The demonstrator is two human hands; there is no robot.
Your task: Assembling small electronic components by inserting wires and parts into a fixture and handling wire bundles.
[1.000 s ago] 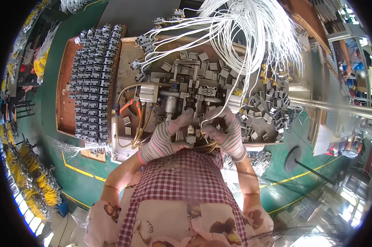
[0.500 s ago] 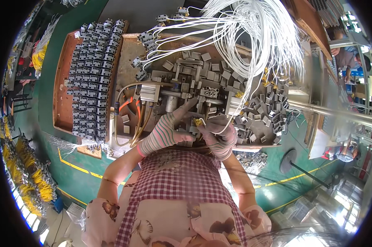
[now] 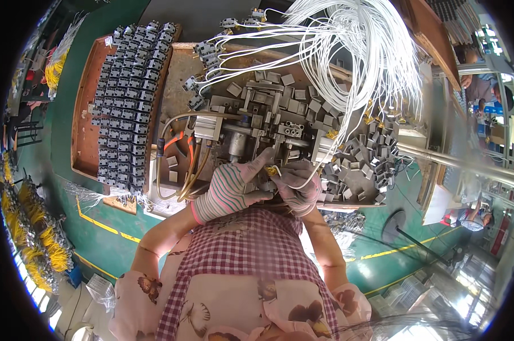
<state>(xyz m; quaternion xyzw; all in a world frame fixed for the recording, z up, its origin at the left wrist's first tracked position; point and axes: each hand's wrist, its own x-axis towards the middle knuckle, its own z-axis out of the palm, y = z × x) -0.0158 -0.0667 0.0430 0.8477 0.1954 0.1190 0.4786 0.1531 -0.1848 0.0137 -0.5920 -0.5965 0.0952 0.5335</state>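
Observation:
My right hand (image 3: 297, 190), in a pale glove, pinches a white wire (image 3: 309, 183) close to its end. A small brass-coloured terminal (image 3: 272, 170) tips that wire and sticks out to the left of the fingers. My left hand (image 3: 228, 187), in a striped glove, is open at the near side of a metal clamping fixture (image 3: 268, 116). Its index finger points toward the terminal, while the thumb is held apart below. Whether that fingertip touches anything I cannot tell. The fixture has a silver cylinder (image 3: 235, 146) and a block with several holes (image 3: 291, 129).
Small grey metal housings (image 3: 365, 162) lie heaped right of the fixture. A thick bundle of white wires (image 3: 353, 57) hangs at the back right. Wired switch-like parts (image 3: 208, 54) sit back left; a wooden tray (image 3: 86, 125) holds rows of them. Orange-handled pliers (image 3: 190, 149) lie beside brown hoses.
My left index finger has drawn back from the fixture toward the terminal. My right hand has shifted slightly left, still holding the wire.

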